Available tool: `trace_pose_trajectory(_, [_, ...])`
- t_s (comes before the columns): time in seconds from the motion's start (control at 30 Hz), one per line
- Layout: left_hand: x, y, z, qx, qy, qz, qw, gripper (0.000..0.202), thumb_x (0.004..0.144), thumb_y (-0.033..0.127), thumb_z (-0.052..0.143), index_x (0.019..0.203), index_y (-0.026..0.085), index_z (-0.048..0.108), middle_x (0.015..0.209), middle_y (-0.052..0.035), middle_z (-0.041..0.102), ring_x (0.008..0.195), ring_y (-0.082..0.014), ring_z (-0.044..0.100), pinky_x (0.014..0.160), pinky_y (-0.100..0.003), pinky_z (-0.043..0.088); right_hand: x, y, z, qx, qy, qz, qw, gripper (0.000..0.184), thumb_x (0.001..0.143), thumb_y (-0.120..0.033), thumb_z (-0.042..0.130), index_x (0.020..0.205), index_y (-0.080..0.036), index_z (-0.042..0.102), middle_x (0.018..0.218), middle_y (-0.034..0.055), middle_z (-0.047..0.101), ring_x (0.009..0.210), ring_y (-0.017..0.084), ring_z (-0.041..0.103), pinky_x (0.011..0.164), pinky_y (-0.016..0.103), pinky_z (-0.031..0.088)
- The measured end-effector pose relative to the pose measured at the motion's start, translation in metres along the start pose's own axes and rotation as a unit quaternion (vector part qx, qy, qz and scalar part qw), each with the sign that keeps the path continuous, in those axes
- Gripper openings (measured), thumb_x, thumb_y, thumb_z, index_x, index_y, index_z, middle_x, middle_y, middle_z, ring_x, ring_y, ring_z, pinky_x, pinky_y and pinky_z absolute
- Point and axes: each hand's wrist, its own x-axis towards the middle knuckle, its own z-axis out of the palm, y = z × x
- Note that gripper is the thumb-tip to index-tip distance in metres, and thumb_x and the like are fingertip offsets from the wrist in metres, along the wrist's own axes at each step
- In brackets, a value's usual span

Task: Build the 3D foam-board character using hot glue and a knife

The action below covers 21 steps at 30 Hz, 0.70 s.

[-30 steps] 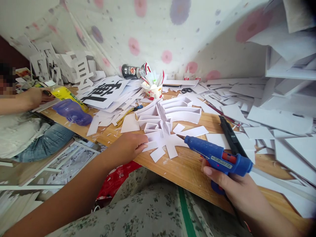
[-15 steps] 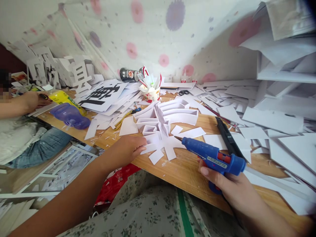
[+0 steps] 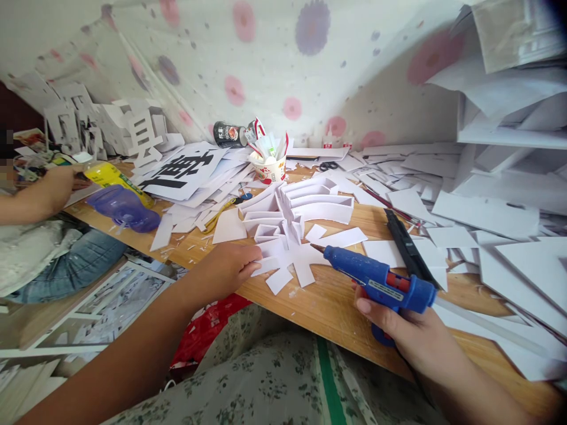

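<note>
My right hand [image 3: 398,324] is closed round the grip of a blue glue gun [image 3: 376,280]; its nozzle points left at a white paper character piece [image 3: 292,248] lying on the wooden tabletop [image 3: 328,301]. My left hand [image 3: 230,262] rests at the near edge of the table, its fingers pinched on the left edge of that flat white cut-out. Upright white strips [image 3: 305,203] are joined to the piece just behind it, forming walled shapes.
White paper scraps [image 3: 487,212] cover the right and back of the table. A black ruler [image 3: 405,242] lies beside the gun. A paper cup [image 3: 270,165], a printed sheet with a black character [image 3: 186,168], a yellow bottle [image 3: 113,177] and a purple object [image 3: 124,206] sit to the left. Another person's hand [image 3: 53,186] works at far left.
The glue gun's nozzle has drifted a little left, closer to the white cut-out. My left hand keeps its hold on the paper's edge.
</note>
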Motion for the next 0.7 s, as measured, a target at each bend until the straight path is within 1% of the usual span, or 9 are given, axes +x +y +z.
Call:
trace_pose_trajectory(0.17, [-0.001, 0.003, 0.003, 0.013, 0.024, -0.009, 1.000, 0.029, 0.093, 0.033, 0.039, 0.073, 0.019, 0.055, 0.073, -0.0003, 0.060, 0.068, -0.0148, 0.052, 0.062, -0.026, 0.031, 0.000, 0.006, -0.002, 0.029, -0.043, 0.034, 0.998, 0.029, 0.075, -0.050, 0.069, 0.081, -0.023, 0.076, 0.082, 0.0046, 0.075, 0.076, 0.023, 0.070, 0.067, 0.030, 0.059])
trace_pose_trajectory(0.23, [-0.005, 0.004, 0.003, -0.010, 0.049, 0.001, 0.999, 0.027, 0.093, 0.036, 0.043, 0.082, 0.021, 0.062, 0.079, 0.0004, 0.065, 0.071, -0.0147, 0.055, 0.063, -0.025, 0.034, -0.001, 0.007, -0.002, 0.030, -0.050, 0.041, 0.997, 0.029, 0.074, -0.050, 0.070, 0.082, -0.023, 0.076, 0.084, 0.0049, 0.075, 0.079, 0.024, 0.070, 0.070, 0.031, 0.059])
trace_pose_trajectory(0.3, [-0.012, 0.004, 0.001, -0.059, 0.103, 0.000, 0.993, 0.024, 0.090, 0.042, 0.051, 0.098, 0.025, 0.066, 0.089, 0.0015, 0.069, 0.069, -0.0134, 0.057, 0.063, -0.025, 0.038, -0.004, 0.005, -0.001, 0.036, -0.042, 0.060, 0.997, 0.028, 0.074, -0.049, 0.070, 0.085, -0.024, 0.076, 0.087, 0.0046, 0.076, 0.082, 0.024, 0.070, 0.075, 0.032, 0.058])
trace_pose_trajectory(0.37, [-0.021, 0.000, -0.001, -0.102, 0.197, -0.031, 0.975, 0.029, 0.087, 0.045, 0.056, 0.108, 0.027, 0.066, 0.095, 0.0018, 0.070, 0.065, -0.0122, 0.057, 0.062, -0.024, 0.041, -0.007, 0.003, 0.001, 0.044, -0.020, 0.085, 0.995, 0.028, 0.074, -0.049, 0.069, 0.085, -0.024, 0.075, 0.088, 0.0041, 0.075, 0.083, 0.024, 0.069, 0.075, 0.032, 0.058])
trace_pose_trajectory(0.43, [-0.030, -0.006, -0.001, -0.108, 0.312, -0.089, 0.940, 0.025, 0.087, 0.043, 0.058, 0.101, 0.026, 0.069, 0.089, 0.0018, 0.070, 0.065, -0.0127, 0.058, 0.063, -0.025, 0.043, -0.010, 0.001, 0.003, 0.052, -0.006, 0.105, 0.993, 0.028, 0.074, -0.050, 0.069, 0.082, -0.024, 0.075, 0.085, 0.0040, 0.075, 0.082, 0.024, 0.069, 0.072, 0.031, 0.058])
trace_pose_trajectory(0.5, [-0.037, -0.013, 0.001, -0.110, 0.392, -0.138, 0.903, 0.019, 0.087, 0.039, 0.058, 0.092, 0.025, 0.070, 0.083, 0.0019, 0.069, 0.071, -0.0138, 0.060, 0.065, -0.025, 0.044, -0.011, 0.001, 0.002, 0.055, -0.005, 0.122, 0.991, 0.028, 0.072, -0.051, 0.071, 0.079, -0.024, 0.074, 0.084, 0.0043, 0.075, 0.081, 0.024, 0.070, 0.068, 0.029, 0.058])
trace_pose_trajectory(0.53, [-0.040, -0.017, 0.004, -0.121, 0.415, -0.153, 0.888, 0.018, 0.086, 0.038, 0.059, 0.089, 0.025, 0.070, 0.081, 0.0021, 0.069, 0.071, -0.0136, 0.060, 0.065, -0.025, 0.045, -0.011, 0.001, 0.002, 0.055, -0.005, 0.130, 0.990, 0.029, 0.070, -0.051, 0.072, 0.079, -0.024, 0.075, 0.084, 0.0044, 0.076, 0.081, 0.025, 0.070, 0.068, 0.029, 0.059])
trace_pose_trajectory(0.6, [-0.043, -0.024, 0.011, -0.167, 0.433, -0.170, 0.869, 0.017, 0.085, 0.036, 0.059, 0.090, 0.023, 0.068, 0.079, 0.0020, 0.067, 0.065, -0.0124, 0.059, 0.062, -0.025, 0.046, -0.011, 0.002, 0.001, 0.051, -0.005, 0.144, 0.988, 0.032, 0.067, -0.053, 0.074, 0.080, -0.024, 0.075, 0.085, 0.0049, 0.076, 0.080, 0.025, 0.071, 0.068, 0.029, 0.060])
trace_pose_trajectory(0.7, [-0.043, -0.028, 0.022, -0.255, 0.407, -0.181, 0.858, 0.017, 0.084, 0.035, 0.058, 0.088, 0.020, 0.063, 0.073, 0.0011, 0.064, 0.061, -0.0118, 0.057, 0.057, -0.024, 0.046, -0.011, 0.000, 0.002, 0.043, 0.017, 0.153, 0.987, 0.034, 0.067, -0.054, 0.074, 0.082, -0.024, 0.075, 0.082, 0.0050, 0.076, 0.078, 0.025, 0.070, 0.067, 0.030, 0.060])
